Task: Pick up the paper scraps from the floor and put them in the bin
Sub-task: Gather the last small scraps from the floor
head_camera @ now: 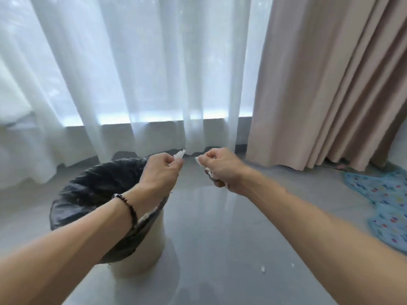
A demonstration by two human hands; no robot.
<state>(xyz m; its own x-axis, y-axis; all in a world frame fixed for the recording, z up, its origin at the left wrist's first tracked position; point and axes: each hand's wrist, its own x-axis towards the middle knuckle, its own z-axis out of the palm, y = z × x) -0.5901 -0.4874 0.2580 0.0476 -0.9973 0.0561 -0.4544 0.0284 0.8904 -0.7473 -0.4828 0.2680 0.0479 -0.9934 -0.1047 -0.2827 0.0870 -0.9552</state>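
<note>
A white bin (152, 245) lined with a black bag (88, 194) stands on the grey floor at lower left. My left hand (160, 172) hovers over the bin's far right rim, thumb and finger pinched on a small white paper scrap (179, 154). My right hand (222, 168) is just right of it, over the floor beside the bin, closed on crumpled white paper scraps (209, 172). Two tiny white scraps, one (262, 269) and another (292, 265), lie on the floor below my right forearm.
Sheer white curtains (143, 73) hang behind the bin and a beige curtain (319, 84) hangs at the right. A blue patterned mat (383, 205) lies on the floor at the right edge. Glossy grey tiles (220, 238) stretch between bin and mat.
</note>
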